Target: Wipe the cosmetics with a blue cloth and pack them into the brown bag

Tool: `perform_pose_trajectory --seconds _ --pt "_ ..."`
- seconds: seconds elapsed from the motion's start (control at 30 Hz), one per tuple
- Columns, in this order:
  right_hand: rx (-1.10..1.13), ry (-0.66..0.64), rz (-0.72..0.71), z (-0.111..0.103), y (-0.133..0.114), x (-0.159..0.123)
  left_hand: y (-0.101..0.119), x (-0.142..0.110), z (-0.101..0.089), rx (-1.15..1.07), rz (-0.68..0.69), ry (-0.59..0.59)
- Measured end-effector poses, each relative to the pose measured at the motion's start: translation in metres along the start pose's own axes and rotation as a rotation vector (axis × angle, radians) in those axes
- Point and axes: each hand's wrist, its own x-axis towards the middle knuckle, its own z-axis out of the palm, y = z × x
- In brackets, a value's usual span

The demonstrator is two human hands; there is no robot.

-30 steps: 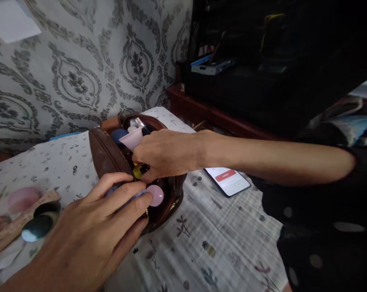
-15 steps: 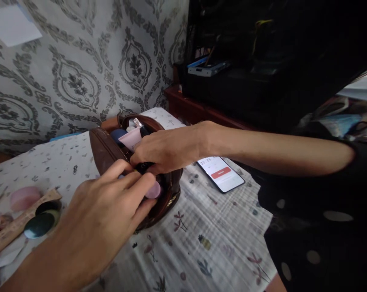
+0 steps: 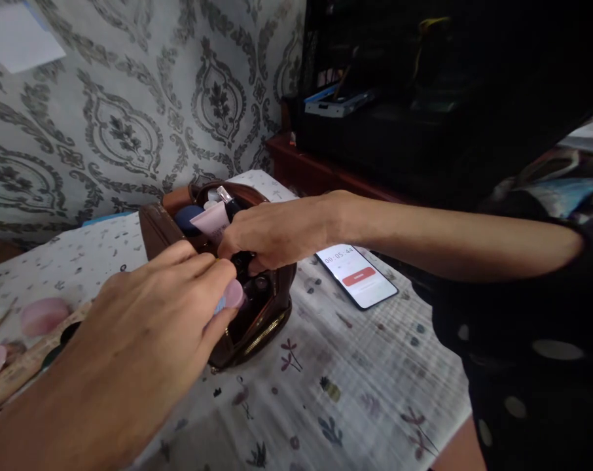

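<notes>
A brown zippered bag (image 3: 154, 232) stands open on the cloth-covered table. Over its near side, my left hand (image 3: 163, 314) is closed on a small pink-capped container (image 3: 234, 294), which shows a bit of light blue beneath the cap. My right hand (image 3: 264, 237) reaches into the bag from the right, fingers bent down among dark items; what they grip is hidden. Beside those fingers a pale pink tube (image 3: 212, 221) stands tilted, with a silver-topped black item (image 3: 226, 199) behind it and a dark blue round thing (image 3: 187, 219) to its left.
Right of the bag lies a phone (image 3: 360, 278) showing a timer. At the left are a pink round item (image 3: 44, 316), a long beige item (image 3: 36, 369) and other small things, partly covered by my left arm. A patterned wall stands behind, a dark red cabinet (image 3: 316, 170) at the back right.
My left hand has drawn slightly left and up with the pink-capped container, uncovering more of the bag's inside and front zipper. My right hand stays in the bag, shifted slightly right.
</notes>
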Motion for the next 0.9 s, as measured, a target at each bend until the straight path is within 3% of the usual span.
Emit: perform_pose_trajectory --seconds 0.3,0.9 --pt "-0.032 -0.017 0.052 0.002 -0.002 -0.004 0.008 0.015 0.006 0.121 0.017 -0.135" --pt "0.043 0.002 0.079 0.004 0.001 -0.011 0.004 0.013 0.013 0.112 -0.070 -0.003"
